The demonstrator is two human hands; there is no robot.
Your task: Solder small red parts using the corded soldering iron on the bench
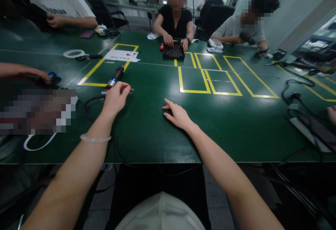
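My left hand [117,96] is closed in a pinch just above the table. A speck of orange-red shows at its fingertips, too small to name. Right behind that hand is a black and silver cylindrical tool [114,78] with a blue band; it looks like an electric screwdriver. Whether the hand touches the tool cannot be made out. My right hand [177,114] hovers over or rests on the green table [147,118], its fingers stretched out and apart, holding nothing.
Yellow tape rectangles [195,91] mark the table. A printed paper [121,55] and a white ring-shaped object [75,53] lie at the far left. Across the table, a person works at a black tray [173,51]. Black cables [285,90] run along the right side.
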